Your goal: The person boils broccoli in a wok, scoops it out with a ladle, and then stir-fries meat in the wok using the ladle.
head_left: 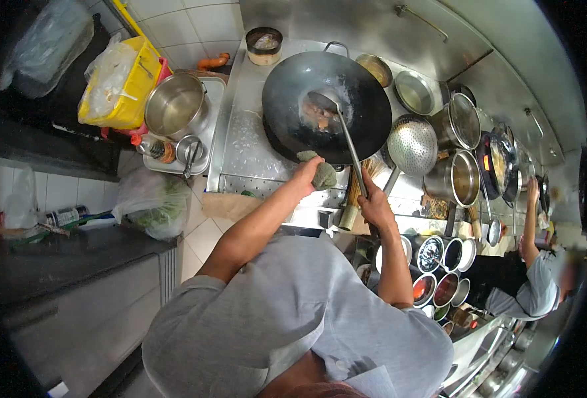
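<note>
A large black wok (pixel 287 93) sits on the stove, with food (pixel 318 118) at its bottom. My left hand (pixel 305 175) is closed round a green cloth (pixel 324 176) at the near edge of the wok. The handle of a ladle (pixel 348 136) is gripped in my right hand (pixel 377 207), and the ladle's bowl rests in the wok over the food. Just right of the wok lies a perforated metal strainer (pixel 412 144). A bamboo brush (pixel 352 209) stands between my two hands.
Metal pots (pixel 464 178) stand to the right, above several sauce containers (pixel 423 286). At left are a pot (pixel 175 106) on a white tray (pixel 206 156) and a yellow basket (pixel 134 106). A co-worker (pixel 528 285) stands at far right, one arm stretched toward the stove.
</note>
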Available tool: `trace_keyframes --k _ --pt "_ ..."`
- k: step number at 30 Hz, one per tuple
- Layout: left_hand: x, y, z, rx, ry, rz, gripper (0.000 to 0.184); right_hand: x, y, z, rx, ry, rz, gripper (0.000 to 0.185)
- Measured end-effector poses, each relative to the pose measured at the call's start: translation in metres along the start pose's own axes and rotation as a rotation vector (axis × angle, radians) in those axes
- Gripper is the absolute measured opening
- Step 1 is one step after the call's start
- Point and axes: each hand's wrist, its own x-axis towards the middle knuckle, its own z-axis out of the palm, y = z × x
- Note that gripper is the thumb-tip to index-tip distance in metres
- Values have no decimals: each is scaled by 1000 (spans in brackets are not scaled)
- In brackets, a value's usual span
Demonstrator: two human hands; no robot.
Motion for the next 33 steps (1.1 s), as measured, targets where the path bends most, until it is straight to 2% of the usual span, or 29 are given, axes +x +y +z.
trace_keyframes --k 2,5,7,8,10,11,12,14,18,21,24,26,28,30,31,33 --pt "-21 13 6 -49 -39 -99 20 -4 -31 -17 80 -84 147 76" --pt "-21 17 -40 -12 -119 -6 27 -10 -23 -10 164 6 139 76" --pt "-41 22 -66 330 18 232 40 -13 -38 -14 161 46 163 76" --pt "-47 18 -89 610 272 375 48 -14 -45 -14 164 84 187 75" --pt "-44 19 -157 1089 517 493 61 -8 -41 -8 145 96 168 76" --pt "-42 23 -191 1290 497 466 66 0 -26 0 199 115 23 78" --pt "-46 19 -211 1283 504 465 66 1 -35 0 294 60 30 79" --pt "-59 8 -239 1694 761 336 64 9 -74 5 546 -110 42 82" --pt "-71 0 -250 1653 858 278 64 45 -158 46 653 -358 -17 78" --pt "-72 -1 -252 1583 847 368 66 98 -190 117 599 -534 -180 78" --pt "-90 3 -251 1506 763 433 70 143 -225 189 510 -680 -134 74" --pt "-99 4 -258 1388 698 650 74 159 -258 220 424 -677 -138 70" --pt "-105 1 -274 1383 714 666 77 174 -274 245 340 -672 -143 65" --pt "-116 -1 -289 1245 750 843 70 186 -279 272 253 -671 -178 56" --pt "-134 5 -286 1236 764 843 70 187 -282 277 229 -674 -192 50" --pt "-172 12 -285 1162 693 929 61 187 -281 285 268 -680 -177 51"
